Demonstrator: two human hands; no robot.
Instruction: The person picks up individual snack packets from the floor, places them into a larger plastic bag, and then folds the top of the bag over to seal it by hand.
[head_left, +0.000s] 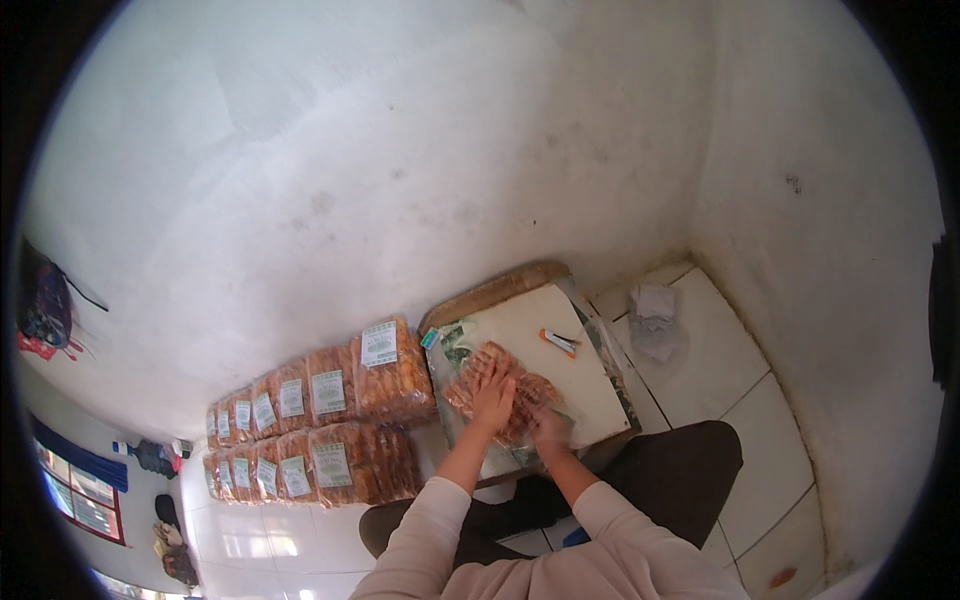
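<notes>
Diagonally, the snack bag stretches toward the right hand.

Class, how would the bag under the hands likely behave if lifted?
The bag would probably sag somewhat, since it looks thin, clear and wrinkled around the brown pieces. It may slip easily, as its surface looks glossy.

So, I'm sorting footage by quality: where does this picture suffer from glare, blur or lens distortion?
Head view, lower left: glare whitens patches of the floor tiles; head view, centre: the right hand looks smeared, the left hand sharper; head view, edges: black fills the corners, and the floor edge at right bows outward.
</notes>
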